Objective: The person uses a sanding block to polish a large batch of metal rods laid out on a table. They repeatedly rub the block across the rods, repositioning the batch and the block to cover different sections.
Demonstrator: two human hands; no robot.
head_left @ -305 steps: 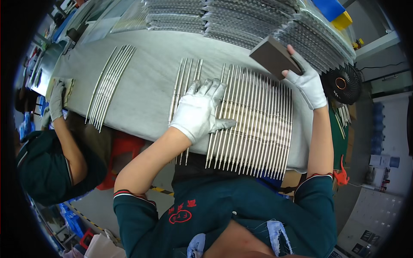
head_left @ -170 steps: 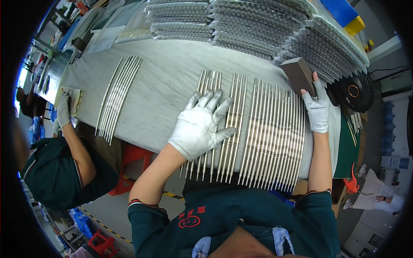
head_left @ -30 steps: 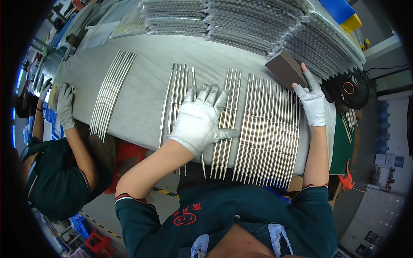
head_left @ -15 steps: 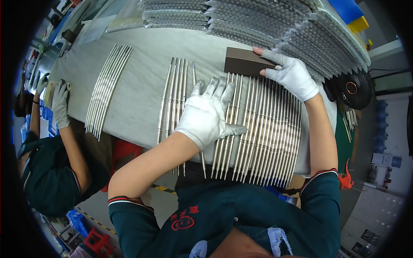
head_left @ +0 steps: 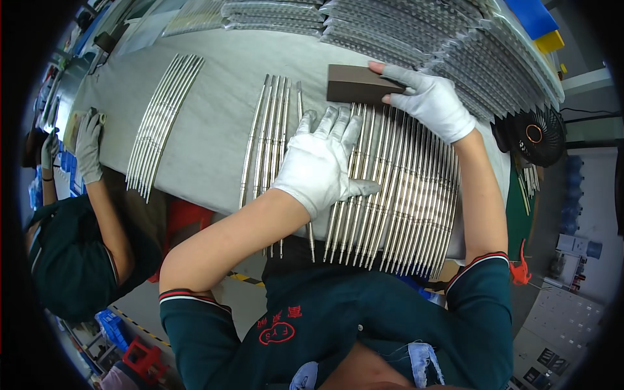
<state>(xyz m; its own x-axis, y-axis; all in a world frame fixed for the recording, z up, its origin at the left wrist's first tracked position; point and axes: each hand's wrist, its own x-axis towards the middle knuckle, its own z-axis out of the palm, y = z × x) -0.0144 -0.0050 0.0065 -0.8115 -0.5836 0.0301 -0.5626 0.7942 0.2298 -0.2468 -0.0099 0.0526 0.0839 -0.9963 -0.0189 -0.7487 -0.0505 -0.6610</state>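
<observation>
Head view: the left hand (head_left: 323, 159), in a white cloth glove, lies flat with fingers spread on a row of long, slim, shiny metal rods (head_left: 396, 188). Its grip is released; it presses down and clasps nothing. The right hand (head_left: 429, 103), gloved the same way, has its grip clenched around a dark brown rectangular block (head_left: 356, 84), which rests on the far ends of those rods, just past the left fingertips.

The rods lie side by side on a pale grey cloth-covered worktop (head_left: 214, 149), their near ends jutting over its front edge. They look smooth and bright, tapering to thin tips. A smaller set of rods (head_left: 268, 140) lies just left of the pressed row, and another bundle (head_left: 162, 123) sits well apart further left. As a judgement, the block sits at the start of the row, so most of the rubbing seems left to do.

Stacked ribbed grey trays (head_left: 422, 32) fill the far side. A co-worker's grey-gloved hand (head_left: 88, 146) rests at the left edge of the worktop. A small black fan (head_left: 530, 136) stands to the right.
</observation>
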